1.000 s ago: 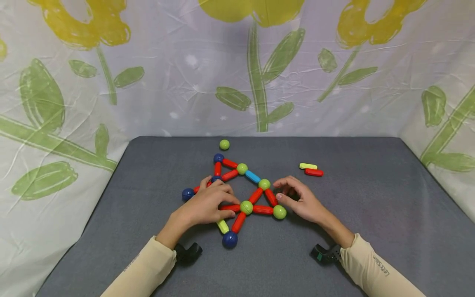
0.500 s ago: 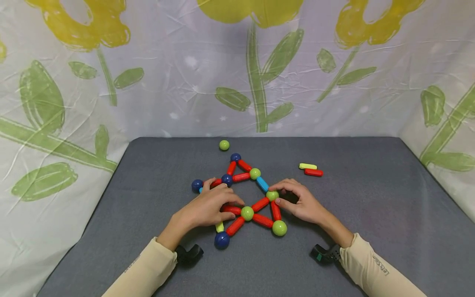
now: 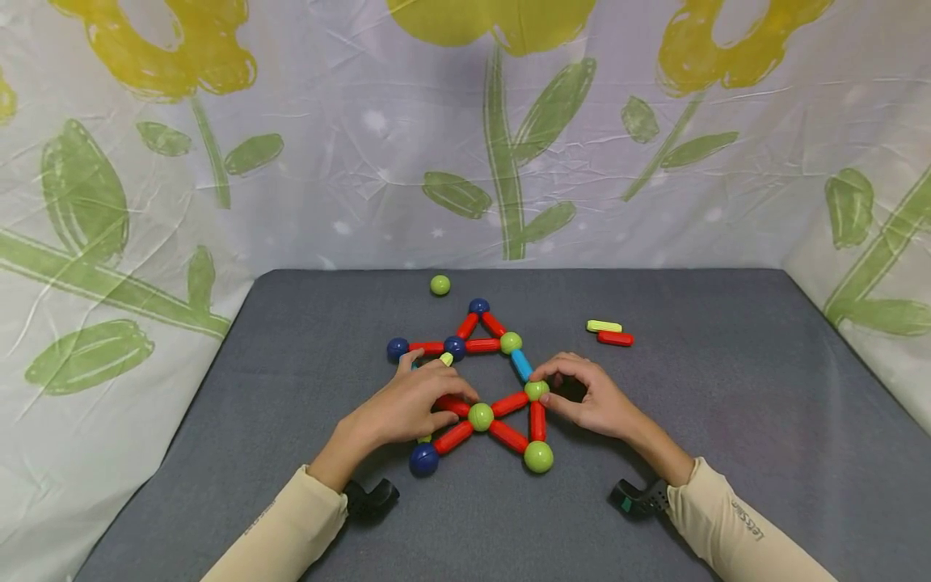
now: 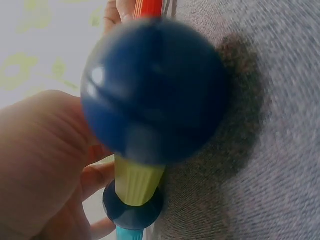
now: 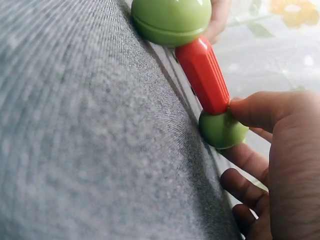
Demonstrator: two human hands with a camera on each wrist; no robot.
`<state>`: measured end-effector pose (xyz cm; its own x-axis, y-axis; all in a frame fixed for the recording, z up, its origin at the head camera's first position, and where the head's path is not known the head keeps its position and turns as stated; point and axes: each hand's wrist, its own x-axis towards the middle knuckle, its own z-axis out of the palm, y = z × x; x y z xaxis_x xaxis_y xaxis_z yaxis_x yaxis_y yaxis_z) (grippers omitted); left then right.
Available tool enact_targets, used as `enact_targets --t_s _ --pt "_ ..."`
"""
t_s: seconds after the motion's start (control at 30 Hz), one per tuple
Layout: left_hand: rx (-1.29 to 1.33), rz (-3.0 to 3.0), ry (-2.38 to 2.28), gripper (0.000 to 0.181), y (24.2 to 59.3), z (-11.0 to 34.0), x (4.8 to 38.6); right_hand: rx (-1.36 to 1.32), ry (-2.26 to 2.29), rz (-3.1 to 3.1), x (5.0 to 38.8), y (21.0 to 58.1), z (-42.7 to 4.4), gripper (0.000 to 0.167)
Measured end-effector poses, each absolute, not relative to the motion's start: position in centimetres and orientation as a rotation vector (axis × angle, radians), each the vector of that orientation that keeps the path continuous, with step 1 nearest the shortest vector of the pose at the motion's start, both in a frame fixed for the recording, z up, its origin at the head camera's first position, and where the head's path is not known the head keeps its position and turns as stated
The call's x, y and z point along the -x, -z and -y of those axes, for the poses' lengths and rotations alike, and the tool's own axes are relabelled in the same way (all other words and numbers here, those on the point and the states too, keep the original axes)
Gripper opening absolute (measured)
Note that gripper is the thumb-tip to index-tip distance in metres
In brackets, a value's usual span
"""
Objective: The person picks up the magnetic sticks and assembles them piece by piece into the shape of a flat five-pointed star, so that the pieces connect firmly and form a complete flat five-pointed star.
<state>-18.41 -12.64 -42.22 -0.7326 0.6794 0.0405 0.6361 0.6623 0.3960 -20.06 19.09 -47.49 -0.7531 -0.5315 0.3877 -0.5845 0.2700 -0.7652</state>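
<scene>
A flat figure of magnetic rods and balls lies on the table in the head view. My right hand (image 3: 592, 396) pinches a green ball (image 3: 537, 390) on its right side, between thumb and fingers; the right wrist view shows this ball (image 5: 223, 130) joined to a red rod (image 5: 204, 75). My left hand (image 3: 407, 402) lies over the figure's left part, thumb and fingers about a red rod (image 3: 452, 404) beside the middle green ball (image 3: 481, 417). It hides several pieces. Close in the left wrist view are a blue ball (image 4: 155, 92) and a yellow rod (image 4: 137, 182).
One loose green ball (image 3: 440, 284) sits behind the figure, near the table's (image 3: 727, 404) back edge. To the right lie a loose yellow rod (image 3: 604, 326) and a loose red rod (image 3: 616, 339). A flowered cloth (image 3: 327, 162) hangs behind.
The figure has turned clockwise: its back part moved right, its front blue ball left. My right hand, apart from it at first, has come to pinch the green ball. The left hand barely moved.
</scene>
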Motion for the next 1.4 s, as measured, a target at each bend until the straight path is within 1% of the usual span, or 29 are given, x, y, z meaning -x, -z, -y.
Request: enact_targets --t_s 0.17,0.37,0.43,0.5,0.57,0.63,0.7,0.83,0.9,1.03,1.13,1.27,1.33,1.4 --pt "-1.092 -2.77 -0.606 0.038 42.3 12.6 18.4 -1.113 -1.503 2.455 20.0 47.5 -19.2 0.028" --pt "-1.04 -2.744 -0.681 0.05 42.4 12.7 18.2 -1.193 -1.539 2.384 19.9 47.7 -19.1 0.027" --pt "-1.021 -2.729 -0.71 0.044 42.4 12.6 18.2 -1.202 -1.565 2.362 19.7 47.7 -19.0 0.029" --pt "-1.009 -2.721 -0.722 0.03 42.5 12.4 18.1 -1.171 -1.61 2.361 19.6 47.6 -18.9 0.032" --pt "-0.996 -2.717 -0.717 0.024 42.6 12.3 18.0 -1.096 -1.636 2.362 19.6 47.6 -18.9 0.033" --pt "-0.994 -2.721 -0.697 0.028 42.7 12.1 17.9 -0.973 -1.608 2.349 19.7 47.7 -19.0 0.032" --pt "-1.004 -2.732 -0.674 0.03 42.9 12.0 17.8 -0.797 -1.529 2.314 19.9 47.7 -19.1 0.029" --pt "-1.051 -2.76 -0.658 0.028 43.1 11.8 17.7 -0.382 -1.294 2.222 20.8 47.4 -19.7 0.023" --pt "-1.065 -2.766 -0.666 0.027 43.0 11.8 17.7 -0.203 -1.21 2.217 21.3 47.3 -20.3 0.026" --pt "-1.073 -2.764 -0.666 0.026 42.8 11.6 17.7 0.04 -1.115 2.323 21.8 47.3 -22.0 0.041" --pt "-1.07 -2.761 -0.661 0.025 42.8 11.5 17.8 0.126 -1.069 2.42 21.9 47.3 -22.8 0.044" --pt "-1.06 -2.764 -0.67 0.022 42.9 11.5 17.9 0.134 -1.042 2.488 21.8 47.5 -22.9 0.031" --pt "-1.05 -2.772 -0.669 0.019 43.0 11.5 17.9 0.096 -1.039 2.508 21.8 47.6 -22.8 0.025" --pt "-1.041 -2.785 -0.666 0.018 43.0 11.5 17.8 0.026 -1.04 2.521 21.9 47.7 -22.6 0.023"
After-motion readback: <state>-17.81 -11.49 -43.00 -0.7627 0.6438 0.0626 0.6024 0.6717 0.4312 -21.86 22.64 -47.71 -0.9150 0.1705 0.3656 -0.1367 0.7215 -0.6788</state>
